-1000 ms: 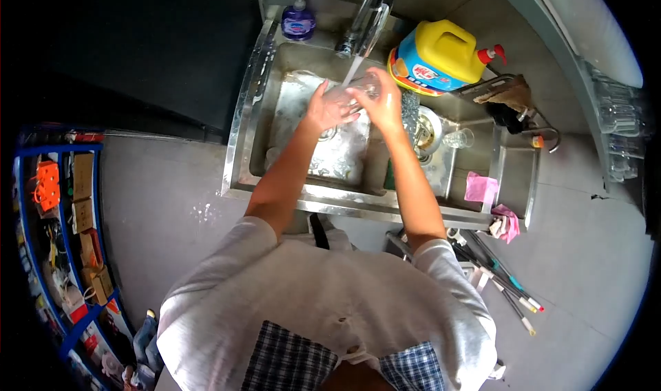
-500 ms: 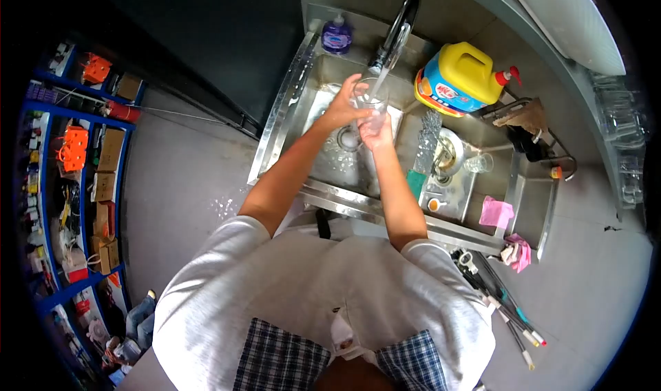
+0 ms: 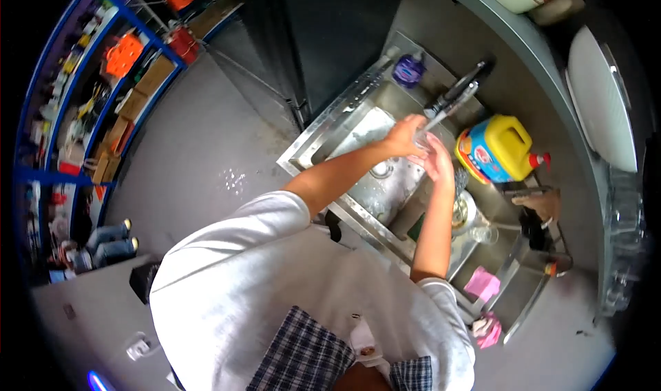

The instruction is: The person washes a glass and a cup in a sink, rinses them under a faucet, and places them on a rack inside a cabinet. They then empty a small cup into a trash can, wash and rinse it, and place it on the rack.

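Over the left basin of the steel sink (image 3: 358,202), both hands are around a clear glass (image 3: 421,140), mostly covered by the fingers. My left hand (image 3: 403,138) closes on it from the left. My right hand (image 3: 438,159) supports it from the right, its fingers against the side. Just above is the faucet (image 3: 451,100), its spout pointing at the glass. The glass sits close under the spout, and its rim is blurred.
A purple soap bottle (image 3: 409,70) stands at the sink's back corner. Right of my hands is a yellow detergent jug (image 3: 506,146). The right basin holds a plate (image 3: 467,212), another glass (image 3: 485,234) and a pink cloth (image 3: 483,283). A shelf (image 3: 527,36) overhangs the right side.
The camera view has turned and shifted, so the sink appears tilted and farther right. Both hands still hold the glass under the faucet, now with more of it covered.
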Motion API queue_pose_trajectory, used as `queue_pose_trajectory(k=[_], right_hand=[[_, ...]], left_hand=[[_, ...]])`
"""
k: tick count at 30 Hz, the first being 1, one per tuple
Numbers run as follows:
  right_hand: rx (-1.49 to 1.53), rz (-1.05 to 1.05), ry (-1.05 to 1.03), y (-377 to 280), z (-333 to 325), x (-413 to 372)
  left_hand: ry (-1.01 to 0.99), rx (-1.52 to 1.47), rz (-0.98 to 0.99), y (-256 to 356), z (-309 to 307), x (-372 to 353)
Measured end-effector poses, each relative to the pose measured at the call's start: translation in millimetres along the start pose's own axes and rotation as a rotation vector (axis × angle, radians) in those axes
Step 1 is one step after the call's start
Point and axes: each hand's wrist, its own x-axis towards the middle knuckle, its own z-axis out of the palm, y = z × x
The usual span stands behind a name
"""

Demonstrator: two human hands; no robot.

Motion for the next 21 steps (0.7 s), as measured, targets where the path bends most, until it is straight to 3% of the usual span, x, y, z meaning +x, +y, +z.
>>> queue_pose_trajectory(k=[2,4,8,10,11,14,17,20,21], right_hand=[[-0.019,0.034,-0.030,5.3,-13.4,12.5],[-0.005,0.048,-0.058,10.2,-41.9,23.4],[-0.292,-0.011,0.096,-4.1,-37.1,33.1],[-0.336,0.020,0.155,-25.3,-5.6,13.9],[-0.353,0.038,0.154,-27.4,-2.9,12.7],[-0.368,0.050,0.139,-25.1,1.1,15.7],[-0.299,-0.013,0.088,-12.5,0.3,22.0],[-0.260,-0.044,0.120,3.5,-0.6,23.6],[-0.219,0.048,0.162,1.3,-3.6,25.5]], left_hand=[[0.018,0.095,0.070,8.3,2.7,-1.8],[-0.159,0.164,-0.002,11.6,-2.5,1.3],[-0.422,-0.249,-0.123,-9.6,-10.7,12.9],[-0.542,-0.296,-0.253,-9.6,-21.5,11.4],[-0.552,-0.663,-0.539,-15.7,-25.0,2.2],[-0.189,-1.026,-1.048,-42.9,-20.9,6.2],[-0.137,-1.058,-1.319,-110.3,18.8,2.8],[-0.147,-1.857,-1.193,-160.2,47.0,-2.9],[0.101,-1.594,-1.275,-188.2,56.2,-5.7]])
